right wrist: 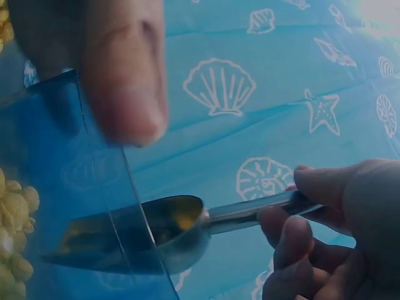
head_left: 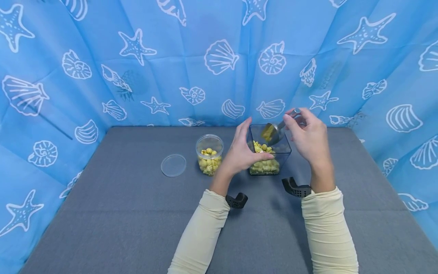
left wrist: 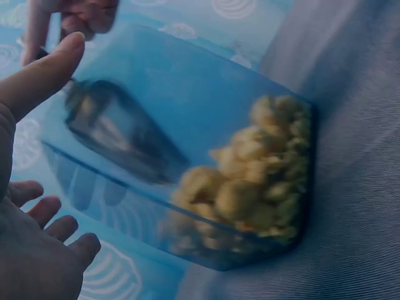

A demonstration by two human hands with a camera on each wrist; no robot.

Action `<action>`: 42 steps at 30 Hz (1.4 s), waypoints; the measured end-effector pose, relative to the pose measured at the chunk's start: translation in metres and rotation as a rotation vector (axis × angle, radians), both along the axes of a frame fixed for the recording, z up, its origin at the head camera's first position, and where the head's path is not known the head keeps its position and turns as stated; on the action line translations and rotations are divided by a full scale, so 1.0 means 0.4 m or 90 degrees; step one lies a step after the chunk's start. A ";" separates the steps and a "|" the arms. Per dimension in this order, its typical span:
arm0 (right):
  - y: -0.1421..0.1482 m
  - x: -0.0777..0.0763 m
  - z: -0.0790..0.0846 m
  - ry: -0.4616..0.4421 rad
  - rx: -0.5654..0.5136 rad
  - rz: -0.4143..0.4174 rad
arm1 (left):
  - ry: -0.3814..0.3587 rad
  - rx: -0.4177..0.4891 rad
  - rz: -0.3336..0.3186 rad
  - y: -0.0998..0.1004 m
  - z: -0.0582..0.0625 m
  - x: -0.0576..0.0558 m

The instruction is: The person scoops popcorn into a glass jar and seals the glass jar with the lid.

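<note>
Popcorn (head_left: 265, 167) lies in a clear square container (head_left: 283, 156) on the table. My right hand (head_left: 310, 139) pinches the handle of a metal scoop (right wrist: 181, 234) between thumb and fingers. The scoop's bowl is tilted down inside the container, above the popcorn, and looks almost bare in the right wrist view. My left hand (head_left: 241, 154) is spread at the container's left side, its thumb crossing the near side. In the left wrist view its fingers (left wrist: 62, 228) are relaxed and apart, close beside the container's wall.
A round clear jar (head_left: 209, 141), part full of popcorn, stands left of my left hand. Farther left, a clear round lid (head_left: 173, 165) lies flat on the grey tabletop (head_left: 137, 213). A blue shell-print curtain (head_left: 191, 57) hangs behind and at both sides.
</note>
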State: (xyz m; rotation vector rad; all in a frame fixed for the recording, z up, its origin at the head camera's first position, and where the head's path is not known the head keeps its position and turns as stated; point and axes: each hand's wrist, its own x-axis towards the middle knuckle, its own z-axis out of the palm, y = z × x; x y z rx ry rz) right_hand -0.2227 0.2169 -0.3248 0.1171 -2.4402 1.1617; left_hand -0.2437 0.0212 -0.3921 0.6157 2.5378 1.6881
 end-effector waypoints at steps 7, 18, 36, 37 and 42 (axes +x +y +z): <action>-0.003 -0.004 0.002 -0.006 0.067 -0.003 | -0.028 0.012 -0.002 0.010 -0.036 -0.012; -0.006 -0.004 -0.009 -0.014 0.107 0.010 | -0.016 0.023 -0.040 0.012 -0.065 -0.025; -0.017 -0.012 -0.022 -0.101 0.189 0.107 | -0.019 0.045 -0.068 0.003 -0.074 -0.032; -0.016 -0.013 -0.023 -0.119 0.189 0.106 | -0.019 0.046 -0.068 0.003 -0.074 -0.032; -0.014 -0.015 -0.023 -0.173 0.174 0.100 | -0.019 0.044 -0.068 0.001 -0.073 -0.030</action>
